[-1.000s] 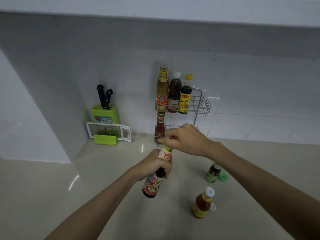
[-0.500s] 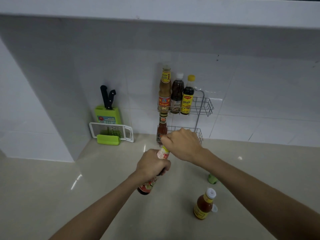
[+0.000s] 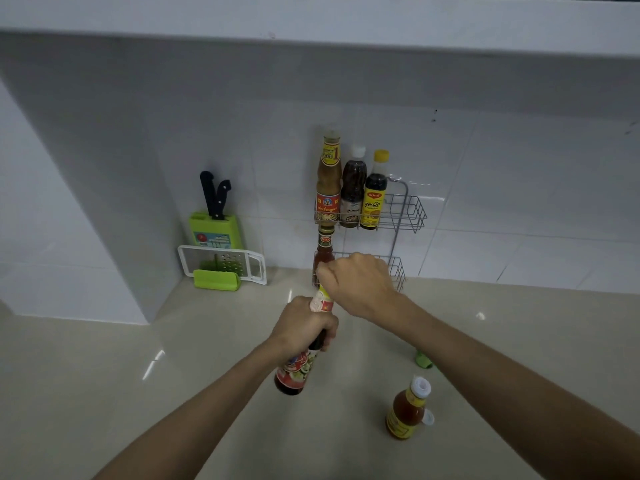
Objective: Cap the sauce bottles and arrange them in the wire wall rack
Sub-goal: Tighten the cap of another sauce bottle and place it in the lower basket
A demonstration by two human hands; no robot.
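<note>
Capping a tall dark sauce bottle held tilted above the counter: the left hand is wrapped closed around the bottle's neck and shoulder, and the right hand is curled over its top, fingers drawn together where the cap would sit. The cap itself is hidden under that hand, so whether it is seated or part-turned cannot be told. Behind the hands, the wire wall rack hangs on the tiled wall. Its upper basket holds three capped bottles at its left end, a tall brown one, a dark one with a white cap and a dark one with a yellow cap, with free space to their right. The lower basket holds one small red bottle at its left end. An orange sauce bottle stands on the counter near the right forearm, its flip cap apparently hanging open. A small green object, partly hidden by the arm, lies beyond it. The step in hand is judged to be cap tightening. The next move probably calls for a firm twist until the cap stops, then lifting the bottle upright into a free rack space, clearing the wire rim.
</note>
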